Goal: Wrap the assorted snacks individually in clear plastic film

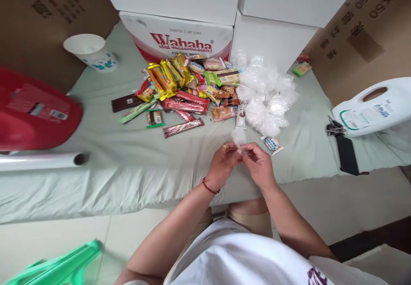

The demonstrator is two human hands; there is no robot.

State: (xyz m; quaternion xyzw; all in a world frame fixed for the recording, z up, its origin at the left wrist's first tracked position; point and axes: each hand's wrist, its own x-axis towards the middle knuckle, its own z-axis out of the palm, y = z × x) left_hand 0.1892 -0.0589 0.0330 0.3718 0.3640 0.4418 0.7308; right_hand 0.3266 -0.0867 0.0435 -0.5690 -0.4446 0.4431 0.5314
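A small clear plastic bag (pixel 238 136) is pinched between my left hand (pixel 222 163) and my right hand (pixel 258 165). The fingertips of both hands meet at its near end, and the thumbs hide part of it. Just beyond the bag lies a white wrapped snack bar (pixel 240 115). To the right of my fingers is a small white and blue packet (pixel 272 144). A heap of crumpled clear plastic bags (pixel 265 92) spreads behind it. Left of that lies a pile of wrapped snacks, with yellow packets (pixel 167 77), red bars (pixel 186 104) and a dark brown bar (pixel 126 102).
A Wahaha carton (pixel 189 40) and white boxes (pixel 272 38) stand behind. On the left are a paper cup (pixel 91 51), a red container (pixel 38 109) and a roll (pixel 41 161). A white jug (pixel 379 109), keys (pixel 335 127) and a black pouch (pixel 347 154) lie right.
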